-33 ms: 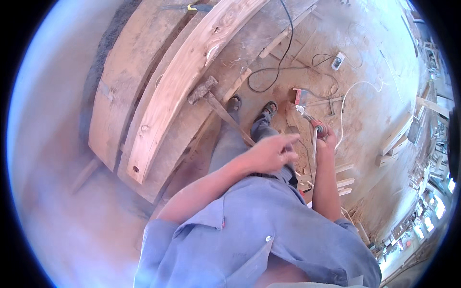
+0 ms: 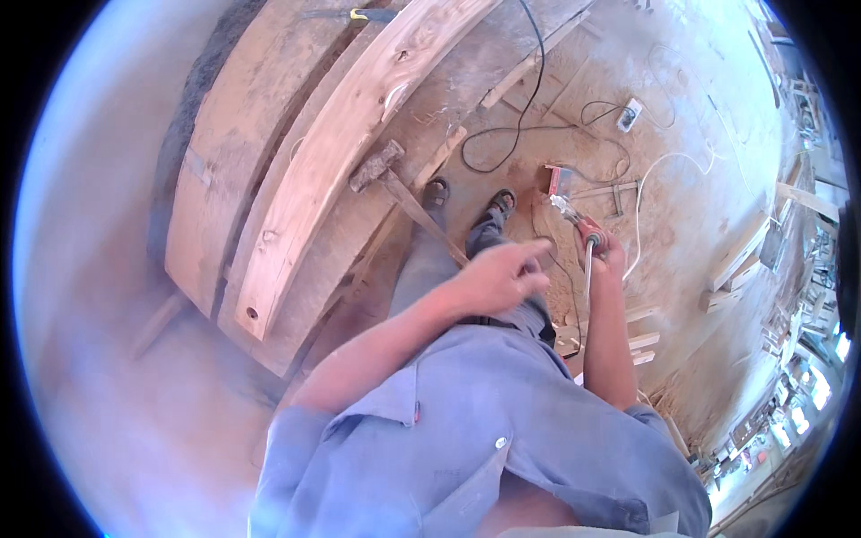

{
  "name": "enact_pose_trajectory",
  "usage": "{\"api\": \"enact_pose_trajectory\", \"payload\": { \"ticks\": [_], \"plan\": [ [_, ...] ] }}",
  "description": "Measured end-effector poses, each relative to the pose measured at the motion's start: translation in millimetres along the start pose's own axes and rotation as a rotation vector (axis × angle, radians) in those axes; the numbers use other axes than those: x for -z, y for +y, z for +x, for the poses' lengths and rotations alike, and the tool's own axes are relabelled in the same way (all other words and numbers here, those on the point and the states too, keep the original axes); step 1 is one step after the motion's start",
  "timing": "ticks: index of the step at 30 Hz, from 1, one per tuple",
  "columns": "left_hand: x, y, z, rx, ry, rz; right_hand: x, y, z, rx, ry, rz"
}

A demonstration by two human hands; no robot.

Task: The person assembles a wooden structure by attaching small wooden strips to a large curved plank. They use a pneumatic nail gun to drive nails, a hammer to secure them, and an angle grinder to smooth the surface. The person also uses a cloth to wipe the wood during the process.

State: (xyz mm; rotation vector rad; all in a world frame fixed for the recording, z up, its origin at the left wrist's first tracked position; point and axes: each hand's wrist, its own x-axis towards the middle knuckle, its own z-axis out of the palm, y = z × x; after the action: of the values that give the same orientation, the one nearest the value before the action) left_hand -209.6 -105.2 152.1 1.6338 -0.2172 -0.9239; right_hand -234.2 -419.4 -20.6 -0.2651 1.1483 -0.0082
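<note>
My left hand (image 2: 502, 280) hovers in front of my waist, index finger stretched out and the other fingers loosely bent, with nothing visible in it. On the right, my right hand (image 2: 607, 255) is closed round a red-handled tool (image 2: 590, 237) with a shiny metal front end and a pale hose or cord hanging from it; its exact kind is unclear. A hammer (image 2: 378, 166) with a heavy, worn head rests on the bench beside a curved wooden beam (image 2: 309, 184). Its wooden handle slants down toward my left hand, which hides the handle's end.
The plank workbench (image 2: 220, 170) fills the left, with a yellow-and-dark tool (image 2: 359, 14) at its far end. A black cable (image 2: 502, 167) and a white hose (image 2: 639, 211) trail over the dusty floor near a red box-like object (image 2: 558, 179). Timber pieces (image 2: 735, 260) lie at right.
My left hand has shifted very slightly left. The tool in my right hand has moved a little to the left; the rest looks the same.
</note>
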Motion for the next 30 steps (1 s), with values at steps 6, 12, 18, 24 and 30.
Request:
{"api": "enact_pose_trajectory", "payload": {
  "ticks": [6,12,18,24,30],
  "plan": [
    [12,-58,-30,0.172,0.333,0.029,-24,-11,5,-0.24,-0.108,0.076],
    [11,-141,-52,0.285,0.613,-0.04,-77,-78,52,-0.24,-0.169,-0.549],
    [6,-171,-112,0.426,0.687,0.091,-113,-181,61,0.19,-0.023,-0.927],
    [16,-222,-173,0.621,0.752,-0.133,-15,-268,93,1.392,0.095,-2.488],
    [43,-299,-179,0.676,0.807,-0.051,114,-317,75,0.947,0.385,-2.13]
  ]
}}
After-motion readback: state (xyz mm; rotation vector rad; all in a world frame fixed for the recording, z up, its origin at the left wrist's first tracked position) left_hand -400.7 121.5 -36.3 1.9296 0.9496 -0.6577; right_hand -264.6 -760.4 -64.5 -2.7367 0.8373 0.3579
